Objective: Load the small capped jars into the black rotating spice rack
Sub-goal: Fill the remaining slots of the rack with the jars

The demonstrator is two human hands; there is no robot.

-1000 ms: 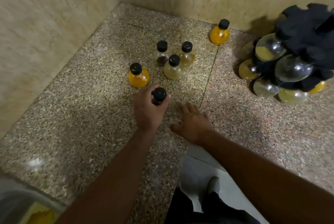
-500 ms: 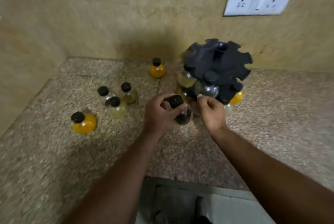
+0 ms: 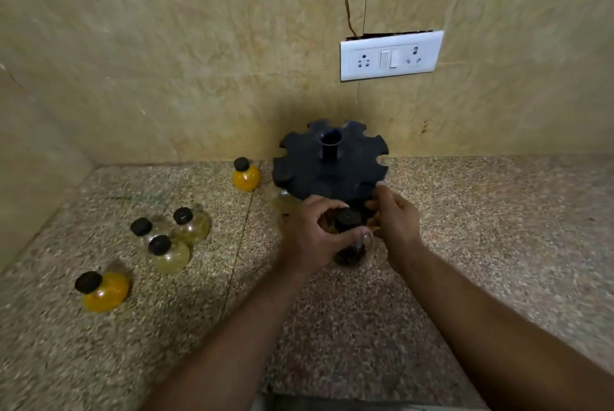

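Note:
The black rotating spice rack [image 3: 329,170] stands by the back wall, its notched top disc facing me. My left hand [image 3: 310,234] grips a round dark-filled jar [image 3: 350,246] with a black cap, held just below the rack's front edge. My right hand [image 3: 393,219] touches the rack's front rim next to that jar, fingers curled. Loose jars stand on the counter: an orange jar [image 3: 246,175] left of the rack, three pale jars [image 3: 172,239] in a cluster, and another orange jar [image 3: 103,291] at the near left. A jar hanging on the rack's left side [image 3: 284,199] is partly hidden.
The speckled stone counter [image 3: 498,228] meets tiled walls at the back and left. A white switch and socket plate [image 3: 391,57] sits on the back wall above the rack, with a thin wire running up from it. The counter's front edge lies under my forearms.
My left hand lifted the dark jar from the counter and carried it right to the rack's front. My right hand rose from the counter to the rack's rim. The view swung toward the rack.

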